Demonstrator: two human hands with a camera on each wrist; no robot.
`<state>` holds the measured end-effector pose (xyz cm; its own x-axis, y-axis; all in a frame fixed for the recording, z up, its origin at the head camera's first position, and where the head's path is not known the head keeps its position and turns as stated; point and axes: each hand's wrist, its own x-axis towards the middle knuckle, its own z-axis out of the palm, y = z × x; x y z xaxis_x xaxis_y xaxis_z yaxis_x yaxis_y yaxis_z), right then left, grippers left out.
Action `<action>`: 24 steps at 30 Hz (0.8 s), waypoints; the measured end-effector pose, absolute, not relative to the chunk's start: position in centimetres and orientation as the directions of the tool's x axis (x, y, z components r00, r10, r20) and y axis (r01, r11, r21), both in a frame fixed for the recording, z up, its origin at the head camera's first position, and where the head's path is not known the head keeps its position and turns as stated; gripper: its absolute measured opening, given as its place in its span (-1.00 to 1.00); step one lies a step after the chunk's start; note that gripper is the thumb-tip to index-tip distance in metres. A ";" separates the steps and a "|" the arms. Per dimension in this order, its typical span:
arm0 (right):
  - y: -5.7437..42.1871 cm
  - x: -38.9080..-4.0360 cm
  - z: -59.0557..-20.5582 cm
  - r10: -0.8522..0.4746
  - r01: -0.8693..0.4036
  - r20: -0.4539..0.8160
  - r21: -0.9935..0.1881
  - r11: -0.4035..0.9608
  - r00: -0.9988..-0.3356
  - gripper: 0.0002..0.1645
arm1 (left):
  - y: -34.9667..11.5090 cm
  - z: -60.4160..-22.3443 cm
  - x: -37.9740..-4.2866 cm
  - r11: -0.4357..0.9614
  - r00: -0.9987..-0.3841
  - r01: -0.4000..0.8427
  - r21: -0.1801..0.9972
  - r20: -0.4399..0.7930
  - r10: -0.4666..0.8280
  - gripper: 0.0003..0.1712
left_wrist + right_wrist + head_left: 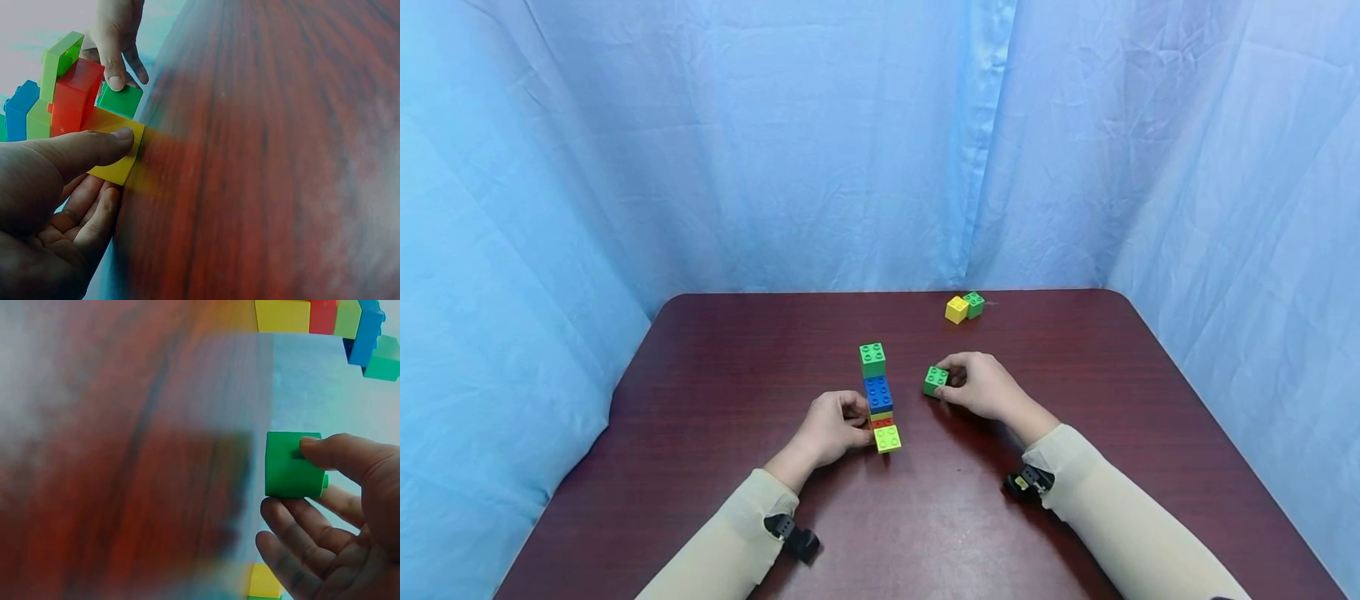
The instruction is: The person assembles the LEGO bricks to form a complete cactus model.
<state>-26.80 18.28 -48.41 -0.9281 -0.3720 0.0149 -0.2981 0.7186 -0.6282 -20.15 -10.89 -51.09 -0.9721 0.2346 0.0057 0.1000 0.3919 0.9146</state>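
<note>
A tower of toy building bricks stands near the table's middle. In the head view its green brick (872, 360) is on top, above a blue brick (878, 396). Lower down are a lime piece, a red brick (74, 103) and a lighter lime brick (887, 439) jutting toward me. My left hand (829, 429) grips the yellow brick (115, 167) at the tower's base, thumb on its near side. To the right of the tower, my right hand (987, 387) pinches a separate green brick (290, 469) between thumb and fingers, low at the table.
A yellow brick (956, 311) and another green brick (975, 304) lie side by side near the back of the dark wooden table (760, 333). Blue curtains (812, 150) hang behind and at both sides.
</note>
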 end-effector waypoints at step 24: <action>16.6 -21.5 -45.6 -0.449 -0.423 0.183 -0.741 0.521 -0.875 -0.61 | -10.9 -51.1 -20.3 0.411 -0.974 0.101 0.906 0.006 0.226 -0.68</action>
